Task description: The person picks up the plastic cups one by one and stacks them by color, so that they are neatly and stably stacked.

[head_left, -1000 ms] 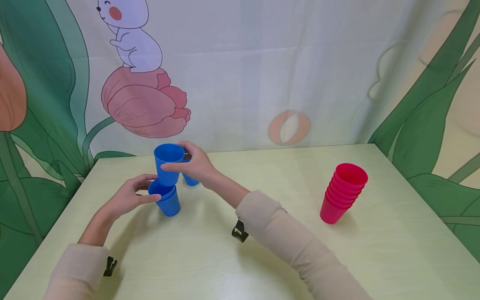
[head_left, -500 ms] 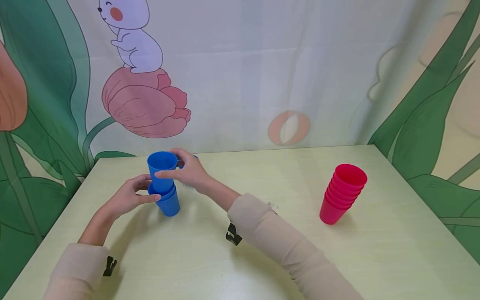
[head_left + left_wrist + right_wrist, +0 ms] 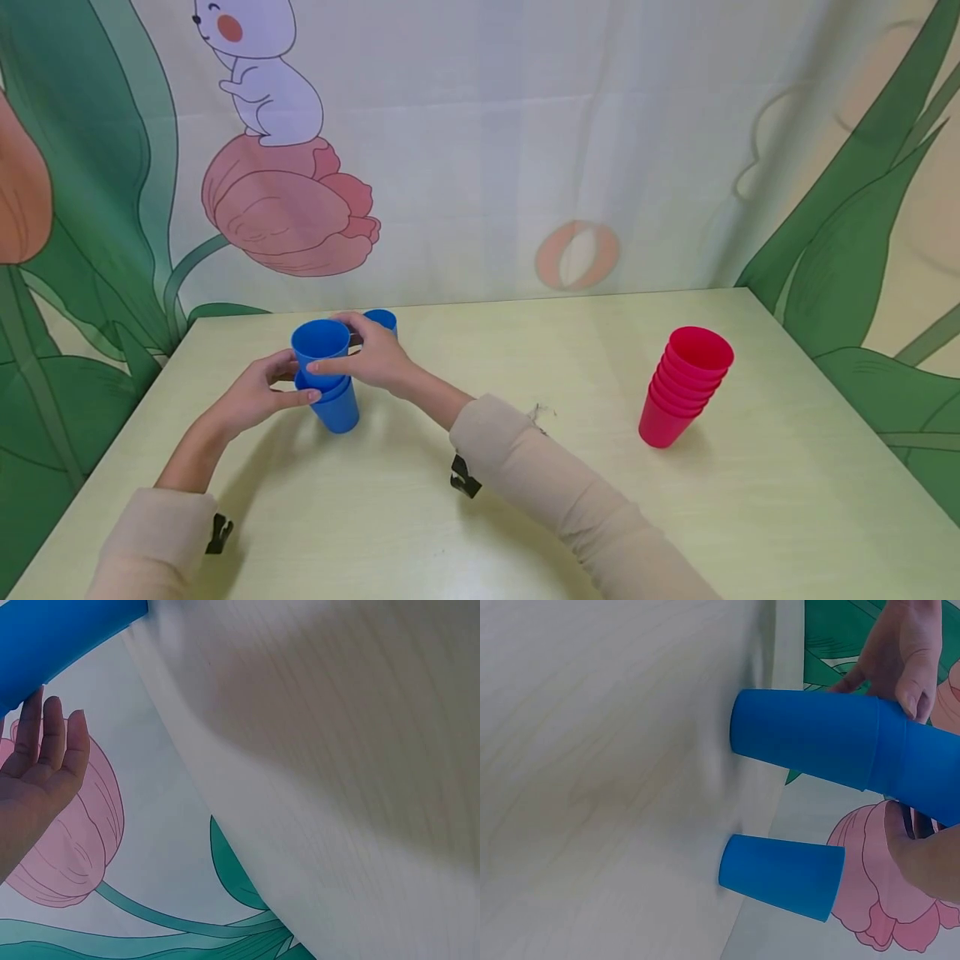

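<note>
On the left of the table two nested blue cups [image 3: 339, 410] stand upright. My left hand [image 3: 251, 396] holds them near the rim, thumb in front and fingers behind. Between thumb and fingers, my right hand [image 3: 378, 354] grips another blue cup [image 3: 321, 343], whose lower part sits inside the stack's mouth. Behind the right hand stands a single blue cup [image 3: 381, 320], partly hidden; in the right wrist view this single cup [image 3: 781, 876] stands apart from the stack [image 3: 806, 737]. The left wrist view catches the left fingers [image 3: 52, 739] by a blue cup [image 3: 60, 645].
A stack of several nested red cups [image 3: 684, 387] leans slightly on the right side of the pale wooden table [image 3: 525, 517]. Behind the table's far edge hangs a printed curtain [image 3: 480, 167].
My right hand has lowered its blue cup and shifted it slightly left, into the stack's mouth. The left hand has stayed in place, and the single cup behind shows at a different side.
</note>
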Demonstrator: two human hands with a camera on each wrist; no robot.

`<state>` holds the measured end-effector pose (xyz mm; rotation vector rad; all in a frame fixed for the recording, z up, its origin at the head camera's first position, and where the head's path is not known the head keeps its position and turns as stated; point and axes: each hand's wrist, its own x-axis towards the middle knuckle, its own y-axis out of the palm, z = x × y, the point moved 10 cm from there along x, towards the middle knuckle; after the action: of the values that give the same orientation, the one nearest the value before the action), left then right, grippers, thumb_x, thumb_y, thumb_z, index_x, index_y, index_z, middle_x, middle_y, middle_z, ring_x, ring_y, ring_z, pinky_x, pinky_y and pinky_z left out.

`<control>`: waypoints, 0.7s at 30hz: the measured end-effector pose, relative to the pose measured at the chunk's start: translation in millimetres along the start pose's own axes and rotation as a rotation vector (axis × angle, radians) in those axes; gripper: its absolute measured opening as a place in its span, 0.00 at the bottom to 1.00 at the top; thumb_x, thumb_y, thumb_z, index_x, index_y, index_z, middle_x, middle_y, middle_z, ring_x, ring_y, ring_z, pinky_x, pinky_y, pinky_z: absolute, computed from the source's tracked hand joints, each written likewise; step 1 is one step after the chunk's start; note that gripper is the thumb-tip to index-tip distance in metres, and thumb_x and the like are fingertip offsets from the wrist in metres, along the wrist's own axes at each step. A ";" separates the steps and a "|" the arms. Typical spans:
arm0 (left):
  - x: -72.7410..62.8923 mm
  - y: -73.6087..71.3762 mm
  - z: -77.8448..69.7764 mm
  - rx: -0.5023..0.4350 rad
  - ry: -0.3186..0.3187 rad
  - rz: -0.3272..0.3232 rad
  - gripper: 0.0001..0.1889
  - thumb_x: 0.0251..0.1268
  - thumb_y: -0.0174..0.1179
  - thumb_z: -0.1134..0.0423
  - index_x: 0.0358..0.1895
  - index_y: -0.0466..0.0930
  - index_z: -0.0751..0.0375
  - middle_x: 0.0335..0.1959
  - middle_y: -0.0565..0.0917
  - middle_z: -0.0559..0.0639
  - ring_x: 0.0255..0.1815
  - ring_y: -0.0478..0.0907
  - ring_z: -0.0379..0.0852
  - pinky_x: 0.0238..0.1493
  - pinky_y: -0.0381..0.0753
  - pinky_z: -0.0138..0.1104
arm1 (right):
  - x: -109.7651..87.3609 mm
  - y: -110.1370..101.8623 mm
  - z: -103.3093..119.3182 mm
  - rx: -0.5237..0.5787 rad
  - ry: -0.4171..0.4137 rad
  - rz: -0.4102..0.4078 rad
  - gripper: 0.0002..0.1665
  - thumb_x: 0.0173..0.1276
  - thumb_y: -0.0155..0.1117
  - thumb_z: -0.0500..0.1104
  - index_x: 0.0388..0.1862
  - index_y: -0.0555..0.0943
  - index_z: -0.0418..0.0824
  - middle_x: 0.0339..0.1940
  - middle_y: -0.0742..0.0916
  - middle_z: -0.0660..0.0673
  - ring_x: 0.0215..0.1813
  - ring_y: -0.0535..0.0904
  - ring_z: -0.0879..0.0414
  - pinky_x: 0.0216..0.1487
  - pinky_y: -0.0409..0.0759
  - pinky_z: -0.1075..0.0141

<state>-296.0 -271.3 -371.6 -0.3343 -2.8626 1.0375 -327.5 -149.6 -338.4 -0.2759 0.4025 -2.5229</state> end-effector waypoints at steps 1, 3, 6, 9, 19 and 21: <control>-0.1 0.0 -0.3 0.001 0.004 -0.001 0.37 0.57 0.62 0.55 0.66 0.56 0.68 0.58 0.69 0.69 0.57 0.65 0.66 0.52 0.70 0.55 | -0.2 0.9 -0.5 -0.003 -0.002 0.002 0.39 0.53 0.70 0.50 0.63 0.66 0.45 0.53 0.78 0.49 0.49 0.73 0.59 0.42 0.75 0.69; -0.3 0.1 -1.1 0.000 0.016 -0.005 0.37 0.57 0.62 0.55 0.66 0.56 0.68 0.58 0.69 0.68 0.57 0.66 0.65 0.52 0.70 0.54 | -0.9 2.3 -1.8 -0.010 -0.004 0.004 0.39 0.53 0.70 0.50 0.62 0.66 0.44 0.52 0.78 0.49 0.49 0.73 0.60 0.42 0.75 0.69; -0.1 0.1 -1.8 -0.001 0.027 -0.007 0.36 0.57 0.62 0.56 0.65 0.57 0.68 0.57 0.70 0.68 0.56 0.67 0.65 0.51 0.71 0.54 | -1.5 4.1 -3.9 -0.034 -0.003 0.004 0.39 0.53 0.70 0.51 0.62 0.66 0.44 0.52 0.78 0.49 0.49 0.72 0.60 0.43 0.74 0.68; 0.4 0.5 -2.5 -0.002 0.030 -0.005 0.35 0.58 0.62 0.57 0.65 0.58 0.69 0.56 0.71 0.68 0.55 0.67 0.65 0.50 0.71 0.54 | -2.4 4.6 -5.9 -0.050 -0.001 -0.002 0.39 0.53 0.69 0.51 0.63 0.66 0.44 0.53 0.78 0.49 0.50 0.72 0.59 0.43 0.74 0.68; 0.8 0.5 -4.2 -0.007 0.041 0.001 0.34 0.59 0.61 0.58 0.65 0.57 0.69 0.55 0.71 0.69 0.55 0.67 0.66 0.49 0.72 0.54 | -3.8 5.6 -9.7 -0.053 -0.012 -0.015 0.39 0.54 0.68 0.53 0.63 0.66 0.45 0.53 0.78 0.50 0.50 0.72 0.60 0.43 0.74 0.68; 0.8 0.6 -4.7 -0.007 0.043 -0.001 0.34 0.59 0.61 0.58 0.65 0.58 0.69 0.55 0.71 0.69 0.55 0.67 0.66 0.49 0.72 0.54 | -4.4 5.8 -10.0 -0.051 -0.018 -0.016 0.38 0.54 0.68 0.53 0.63 0.66 0.46 0.52 0.78 0.50 0.49 0.72 0.60 0.43 0.74 0.68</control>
<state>-296.0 -267.7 -368.4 -0.3512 -2.8290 1.0082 -323.8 -149.6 -350.1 -0.3219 0.4599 -2.5270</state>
